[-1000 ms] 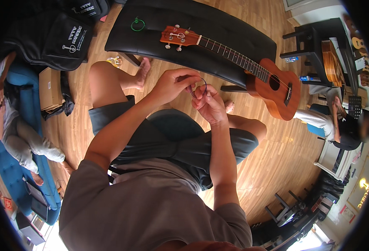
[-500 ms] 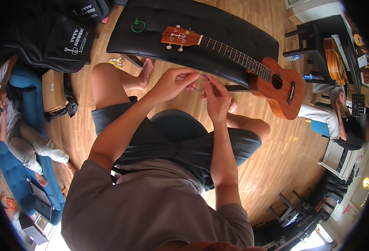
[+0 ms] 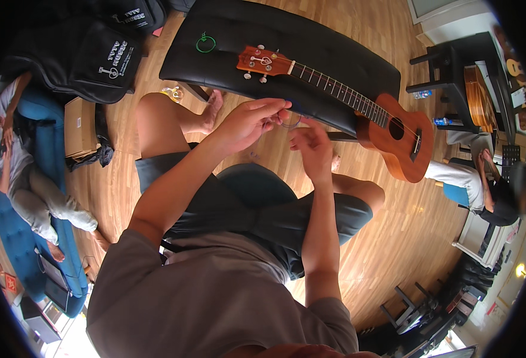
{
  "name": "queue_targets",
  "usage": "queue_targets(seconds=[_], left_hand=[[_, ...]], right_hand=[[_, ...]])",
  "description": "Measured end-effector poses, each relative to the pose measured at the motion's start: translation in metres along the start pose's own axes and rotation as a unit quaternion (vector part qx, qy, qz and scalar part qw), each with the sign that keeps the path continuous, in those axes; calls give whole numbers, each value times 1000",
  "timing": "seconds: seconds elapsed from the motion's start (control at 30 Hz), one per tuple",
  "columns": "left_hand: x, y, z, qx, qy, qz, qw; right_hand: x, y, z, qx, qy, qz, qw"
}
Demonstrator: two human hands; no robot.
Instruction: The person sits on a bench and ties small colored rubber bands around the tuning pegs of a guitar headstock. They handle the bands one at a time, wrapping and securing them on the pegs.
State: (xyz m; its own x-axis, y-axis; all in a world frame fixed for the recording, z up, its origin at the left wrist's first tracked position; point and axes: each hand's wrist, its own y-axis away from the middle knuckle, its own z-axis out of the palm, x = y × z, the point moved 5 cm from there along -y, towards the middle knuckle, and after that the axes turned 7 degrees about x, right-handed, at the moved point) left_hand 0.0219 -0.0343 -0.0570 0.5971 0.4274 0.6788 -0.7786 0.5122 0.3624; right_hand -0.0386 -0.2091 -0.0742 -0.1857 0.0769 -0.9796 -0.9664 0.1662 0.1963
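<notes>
A thin dark coil of string [image 3: 292, 125] hangs from the fingertips of my left hand [image 3: 252, 123], which pinches it. Just right of it, my right hand [image 3: 315, 150] is loosely curled with its fingers apart. One of its fingers comes close to the coil; whether it touches is too blurred to tell. Ahead lies a brown ukulele [image 3: 383, 139] on the black padded bench [image 3: 340, 51], its headstock toward the left and its body over the bench's right end. A green coil of string [image 3: 214, 43] rests left of the headstock.
Black instrument bags [image 3: 81, 65] and a cardboard box [image 3: 80, 128] stand at the left, near a person on a blue sofa [image 3: 24, 232]. Another person [image 3: 477, 185] sits at the right. A clear crumpled wrapper [image 3: 172, 93] lies on the floor by my foot.
My right hand has come off its pinch at the coil and dropped slightly down and to the right. My left hand keeps hold of the coil. The view has shifted slightly.
</notes>
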Motion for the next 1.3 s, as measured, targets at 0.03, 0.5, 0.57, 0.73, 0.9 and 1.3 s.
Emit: queue_targets(seconds=[0.03,0.5,0.57,0.73,0.9,1.3], left_hand=[[-1,-1,-2,20,35,-5,999],[5,-2,-18,122,150,13,981],[7,-1,-19,123,151,3,981],[11,6,-12,90,158,-33,983],[6,4,-9,52,155,-34,986],[4,4,8,-1,21,9,1000]], right_hand=[[-5,2,9,-31,67,-23,997],[-3,22,40,-97,-215,77,969],[-10,12,22,-66,-317,76,943],[-4,-2,-11,-31,-407,85,909],[-7,4,-11,-15,-430,109,896],[-5,5,-8,-51,-488,90,867]])
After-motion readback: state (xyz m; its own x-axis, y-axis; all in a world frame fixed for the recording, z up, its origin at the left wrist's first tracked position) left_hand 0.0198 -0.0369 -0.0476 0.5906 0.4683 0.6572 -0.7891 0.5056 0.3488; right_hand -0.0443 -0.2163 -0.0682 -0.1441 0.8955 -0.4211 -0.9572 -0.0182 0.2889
